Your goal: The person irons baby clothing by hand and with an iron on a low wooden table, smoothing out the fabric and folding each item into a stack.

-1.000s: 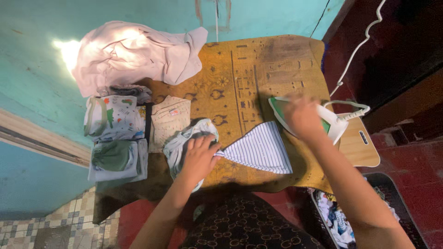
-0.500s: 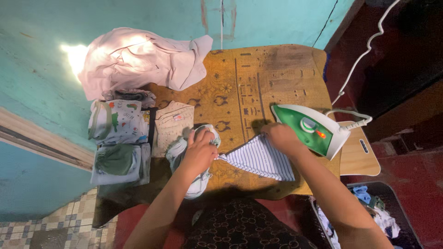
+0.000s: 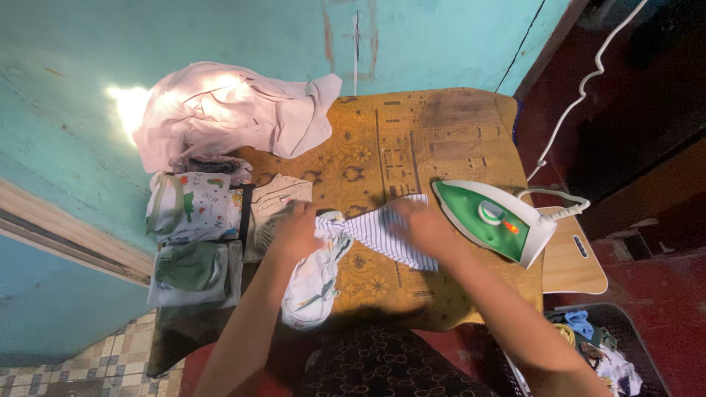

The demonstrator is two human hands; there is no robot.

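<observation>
Hands grip a blue-striped white cloth garment (image 3: 382,234) on the yellow patterned table (image 3: 441,140), left hand (image 3: 298,231) and right hand (image 3: 423,224) fingers closed on it, green-and-white iron (image 3: 493,220) just right.

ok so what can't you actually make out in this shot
- Head view: both hands, left hand and right hand, are motion-blurred, so their grip on the striped garment is unclear.
- The laundry basket is cut off by the bottom-right edge.
- The iron's white cord leaves the top edge, its plug unseen.
- The folded clothes' prints are too small.
</observation>
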